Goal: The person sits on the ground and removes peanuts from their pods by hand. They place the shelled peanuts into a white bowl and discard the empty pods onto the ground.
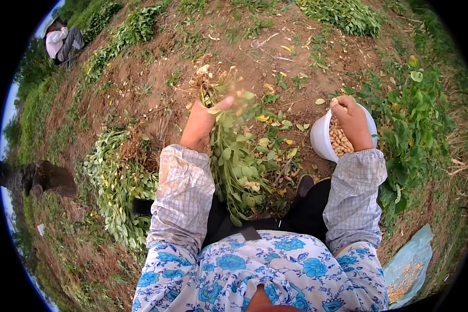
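My left hand (202, 123) grips the stems of an uprooted peanut plant (234, 156) in front of me. Its roots, with several pods (202, 71) on them, point away from me, and the leafy tops hang down between my knees. Part of the foliage beside the thumb is blurred. Over the rim of a white plastic bucket (320, 134) is my right hand (351, 121), fingers curled, with a pale peanut pod (334, 100) at the fingertips. Unshelled peanuts (340, 140) lie inside the bucket, partly hidden by this hand.
Pulled peanut plants (121, 187) lie in a heap at my left. A blue plastic sheet or bag (413, 257) with peanuts on it is at lower right. Leafy plants (413, 117) grow beyond the bucket. Another person (62, 41) sits at far upper left, near a row of plants (126, 37).
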Demonstrator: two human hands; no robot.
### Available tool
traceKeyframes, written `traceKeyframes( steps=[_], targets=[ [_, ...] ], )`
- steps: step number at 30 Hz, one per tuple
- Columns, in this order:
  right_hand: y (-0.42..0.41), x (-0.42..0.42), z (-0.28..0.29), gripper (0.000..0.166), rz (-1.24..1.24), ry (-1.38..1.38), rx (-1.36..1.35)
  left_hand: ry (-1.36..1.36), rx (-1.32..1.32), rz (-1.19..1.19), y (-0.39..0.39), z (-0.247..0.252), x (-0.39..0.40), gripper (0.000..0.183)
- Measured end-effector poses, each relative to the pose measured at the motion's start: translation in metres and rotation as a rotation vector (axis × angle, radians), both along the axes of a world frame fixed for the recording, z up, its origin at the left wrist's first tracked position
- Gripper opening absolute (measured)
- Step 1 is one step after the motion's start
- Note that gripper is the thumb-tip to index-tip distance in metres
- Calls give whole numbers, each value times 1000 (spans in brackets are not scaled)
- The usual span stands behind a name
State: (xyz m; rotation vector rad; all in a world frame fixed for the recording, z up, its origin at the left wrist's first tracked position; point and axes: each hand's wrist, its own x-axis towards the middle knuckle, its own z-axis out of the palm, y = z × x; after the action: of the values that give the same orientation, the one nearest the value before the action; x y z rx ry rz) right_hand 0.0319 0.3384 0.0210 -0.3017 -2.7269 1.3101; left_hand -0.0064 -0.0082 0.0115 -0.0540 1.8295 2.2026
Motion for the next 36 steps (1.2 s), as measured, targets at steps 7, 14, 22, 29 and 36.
traceKeyframes(
  steps=[7,14,22,29,36],
  targets=[
    [-10,4,-19,50,207,70,120,-108,229,-109,10,2,9,50],
    [-134,-11,-53,61,508,66,-419,-90,259,-136,21,-6,18,49],
    [-159,-9,-33,35,605,-385,-487,40,-113,293,21,-17,7,38],
    [-190,60,5,29,1164,-674,-1085,196,-647,639,-8,-70,-25,37],
    [-145,20,-1,24,396,-396,-951,-258,-8,270,23,34,18,46]
  ],
)
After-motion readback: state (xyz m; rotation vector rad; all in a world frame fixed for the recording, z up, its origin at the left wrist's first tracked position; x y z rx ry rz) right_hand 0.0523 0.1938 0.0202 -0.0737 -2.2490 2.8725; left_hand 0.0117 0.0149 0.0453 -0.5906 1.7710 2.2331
